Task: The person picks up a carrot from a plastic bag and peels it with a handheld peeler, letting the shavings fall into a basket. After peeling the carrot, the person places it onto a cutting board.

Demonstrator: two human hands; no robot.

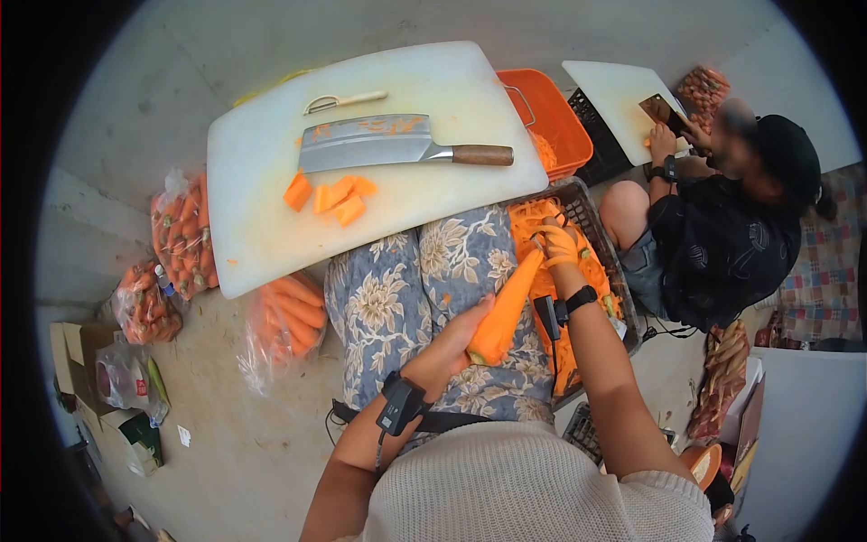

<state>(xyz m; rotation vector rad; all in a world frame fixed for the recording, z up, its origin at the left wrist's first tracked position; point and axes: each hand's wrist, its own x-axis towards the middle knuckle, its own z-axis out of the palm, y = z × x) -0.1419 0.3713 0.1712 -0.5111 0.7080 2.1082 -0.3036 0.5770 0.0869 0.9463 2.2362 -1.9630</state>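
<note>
My left hand (456, 339) is closed around the thick end of a peeled carrot (504, 316), which is held at a slant above my lap. At the carrot's thin end, my right hand (562, 246) is closed on a peeler (539, 241), mostly hidden except for a small greyish metal part. Orange peel strips lie over the right fingers. Below that hand a black crate (632, 312) holds a heap of carrot peelings (591, 271). A white cutting board (262, 181) beyond my knees carries a cleaver (370, 143), a pale-handled peeler (345, 101) and several carrot chunks (339, 194).
Bags of carrots (185, 237) stand on the floor at left, with another bag (291, 312) beside my lap. An orange tub (564, 126) sits behind the crate. At right, a co-worker (722, 235) holds a cleaver (662, 113) over another board (614, 90).
</note>
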